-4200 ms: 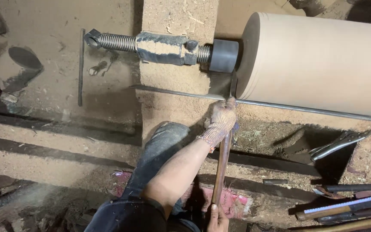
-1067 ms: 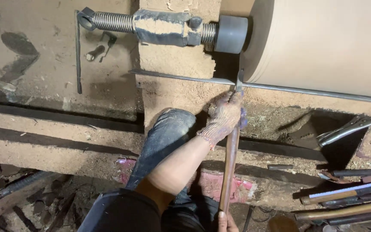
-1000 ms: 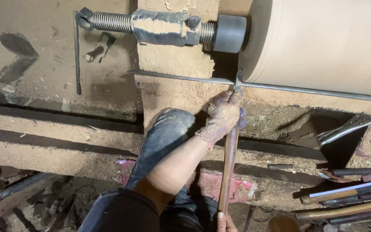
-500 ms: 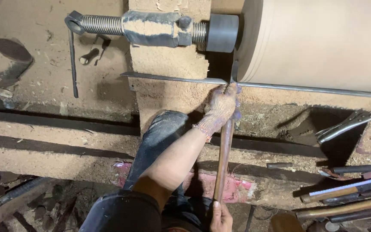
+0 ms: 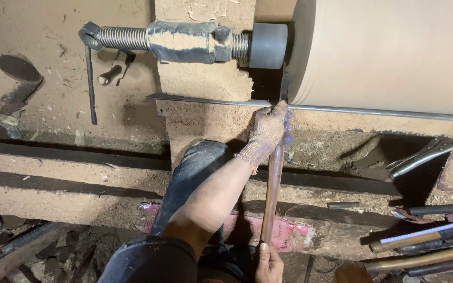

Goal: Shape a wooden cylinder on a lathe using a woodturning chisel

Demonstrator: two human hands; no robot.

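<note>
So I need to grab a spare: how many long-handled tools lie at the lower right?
4, roughly: a blue-and-white handle, a wooden one below it, a brown one lower, a dark bar above. They overlap and run off frame; more may be hidden.

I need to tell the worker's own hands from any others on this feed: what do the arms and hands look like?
The left hand is coated in pale sawdust, with a thin beaded band at the wrist; its forearm is bare, with no sleeve in view. The right hand shows only partly at the bottom edge, gloveless. No rings or watch can be made out.

turning chisel (image 5: 271, 194) | long wooden handle | upright | tip at cylinder's end
</note>
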